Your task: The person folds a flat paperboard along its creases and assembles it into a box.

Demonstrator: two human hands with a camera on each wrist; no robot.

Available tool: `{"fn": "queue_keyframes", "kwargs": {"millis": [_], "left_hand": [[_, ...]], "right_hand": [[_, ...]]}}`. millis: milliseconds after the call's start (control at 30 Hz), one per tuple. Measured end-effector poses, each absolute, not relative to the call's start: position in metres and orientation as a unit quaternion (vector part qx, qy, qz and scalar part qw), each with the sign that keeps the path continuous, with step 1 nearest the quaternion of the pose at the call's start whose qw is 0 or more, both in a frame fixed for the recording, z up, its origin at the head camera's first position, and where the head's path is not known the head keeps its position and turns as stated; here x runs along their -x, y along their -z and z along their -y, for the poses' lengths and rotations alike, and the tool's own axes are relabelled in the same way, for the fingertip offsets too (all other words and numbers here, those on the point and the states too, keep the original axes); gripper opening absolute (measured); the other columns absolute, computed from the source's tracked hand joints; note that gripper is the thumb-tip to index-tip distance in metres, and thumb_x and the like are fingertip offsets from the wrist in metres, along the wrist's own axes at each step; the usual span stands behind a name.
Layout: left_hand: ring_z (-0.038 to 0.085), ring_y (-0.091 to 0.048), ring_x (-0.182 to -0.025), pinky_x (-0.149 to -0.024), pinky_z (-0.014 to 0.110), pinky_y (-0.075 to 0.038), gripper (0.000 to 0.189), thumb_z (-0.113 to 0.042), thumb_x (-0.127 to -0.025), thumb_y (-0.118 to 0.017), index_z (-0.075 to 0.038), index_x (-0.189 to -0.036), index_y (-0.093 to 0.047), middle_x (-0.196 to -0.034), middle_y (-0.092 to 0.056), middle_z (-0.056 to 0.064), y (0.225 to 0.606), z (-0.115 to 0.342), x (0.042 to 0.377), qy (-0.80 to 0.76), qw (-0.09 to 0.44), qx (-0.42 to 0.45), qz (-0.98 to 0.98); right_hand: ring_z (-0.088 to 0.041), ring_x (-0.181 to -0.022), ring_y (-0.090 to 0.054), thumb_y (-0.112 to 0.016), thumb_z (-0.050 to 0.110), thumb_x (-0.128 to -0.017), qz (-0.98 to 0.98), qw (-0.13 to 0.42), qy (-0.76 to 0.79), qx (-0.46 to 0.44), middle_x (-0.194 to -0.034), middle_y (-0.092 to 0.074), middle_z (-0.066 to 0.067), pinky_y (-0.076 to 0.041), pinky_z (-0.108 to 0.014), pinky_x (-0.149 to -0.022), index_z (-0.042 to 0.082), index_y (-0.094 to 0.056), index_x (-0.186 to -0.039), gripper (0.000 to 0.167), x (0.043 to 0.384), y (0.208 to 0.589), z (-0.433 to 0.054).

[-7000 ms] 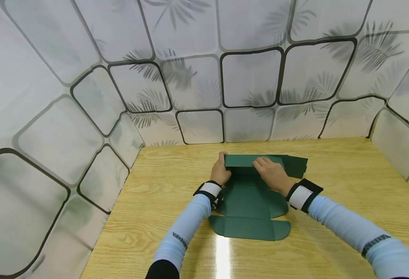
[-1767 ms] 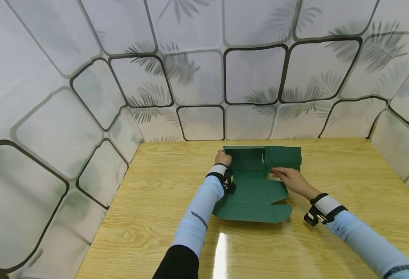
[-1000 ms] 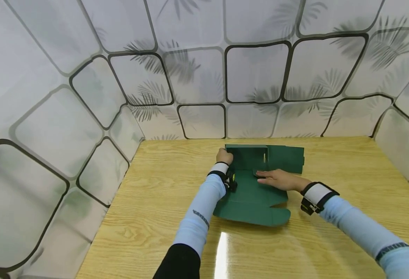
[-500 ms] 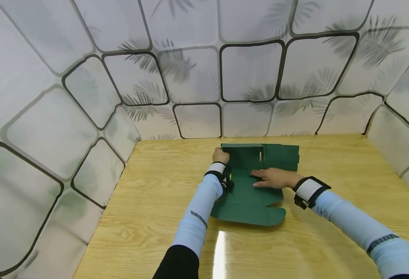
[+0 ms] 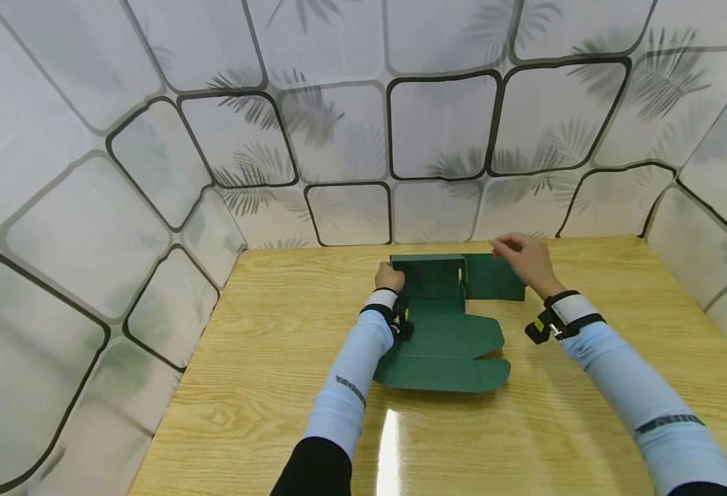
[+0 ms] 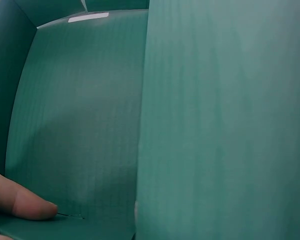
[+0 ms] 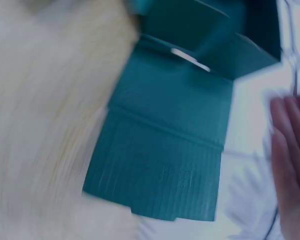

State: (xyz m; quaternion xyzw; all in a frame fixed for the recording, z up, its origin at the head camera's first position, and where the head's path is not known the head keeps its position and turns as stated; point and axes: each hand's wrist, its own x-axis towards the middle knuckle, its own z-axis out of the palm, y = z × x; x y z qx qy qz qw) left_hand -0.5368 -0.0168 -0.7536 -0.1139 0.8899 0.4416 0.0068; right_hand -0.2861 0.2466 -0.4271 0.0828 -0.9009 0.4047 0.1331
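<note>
A green corrugated cardboard box (image 5: 440,331), partly folded, lies on the wooden table. Its back wall (image 5: 428,275) stands up, and a creased side flap (image 5: 493,277) spreads out to the right. My left hand (image 5: 390,277) grips the box's back left corner. In the left wrist view its thumb (image 6: 32,205) presses on the inside of the green board; the other fingers are mostly hidden. My right hand (image 5: 527,260) is raised over the end of the right flap, holding nothing. In the right wrist view, the same flap (image 7: 160,155) hangs apart from the fingers, with a pale slot near its crease.
The wooden table (image 5: 264,386) extends around the box. Patterned grey-white sheeting (image 5: 444,131) rises behind the table and along both sides. Front flaps (image 5: 444,372) of the box lie toward me, with rounded ends. A bright reflection marks the table's front.
My right hand has lifted off the box's inner floor and moved back and right over the side flap. My left hand has stayed at the corner. Earlier, both hands were raising the back wall.
</note>
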Motion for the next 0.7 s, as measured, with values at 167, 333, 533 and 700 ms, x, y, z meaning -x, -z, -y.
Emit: {"fn": "queue_keyframes", "kwargs": {"millis": [167,333,533,700], "left_hand": [[0.026,-0.063,-0.097,-0.068,0.039,-0.051,0.046,-0.019,-0.087,-0.055,-0.009,-0.132,-0.049,-0.116,-0.064,0.011,0.753,0.020,0.535,-0.445,0.003,0.107,-0.889],[0.025,-0.062,-0.098,-0.068,0.039,-0.051,0.046,-0.018,-0.088,-0.055,-0.009,-0.132,-0.049,-0.118,-0.063,0.011,0.753,0.019,0.532,-0.450,0.010,0.113,-0.886],[0.025,-0.062,-0.100,-0.070,0.039,-0.052,0.046,-0.019,-0.087,-0.054,-0.010,-0.132,-0.049,-0.118,-0.063,0.010,0.752,0.017,0.532,-0.452,0.010,0.115,-0.885],[0.026,-0.062,-0.102,-0.074,0.041,-0.052,0.046,-0.020,-0.086,-0.055,-0.011,-0.131,-0.050,-0.117,-0.064,0.010,0.753,0.017,0.532,-0.450,-0.001,0.118,-0.885]], "right_hand": [[0.005,-0.086,-0.058,-0.040,0.045,-0.102,0.839,0.127,-0.524,0.069,-0.090,-0.063,0.019,-0.046,-0.021,-0.084,-0.002,-0.061,-0.126,0.057,0.306,0.432,-0.271],[-0.038,-0.140,-0.033,-0.014,0.059,-0.099,0.818,-0.077,-0.570,0.004,-0.149,-0.041,-0.023,-0.022,-0.057,-0.114,-0.007,-0.031,-0.148,0.084,0.316,0.446,-0.295],[-0.040,-0.141,-0.028,-0.022,0.059,-0.100,0.810,-0.138,-0.566,-0.069,-0.147,-0.048,-0.004,-0.024,-0.057,-0.113,-0.006,-0.028,-0.149,0.082,0.312,0.455,-0.303],[-0.044,-0.127,-0.045,-0.054,0.034,-0.099,0.892,-0.042,-0.445,-0.075,-0.139,-0.051,-0.025,-0.040,-0.057,-0.101,-0.007,-0.053,-0.134,0.053,0.301,0.454,-0.291]]}}
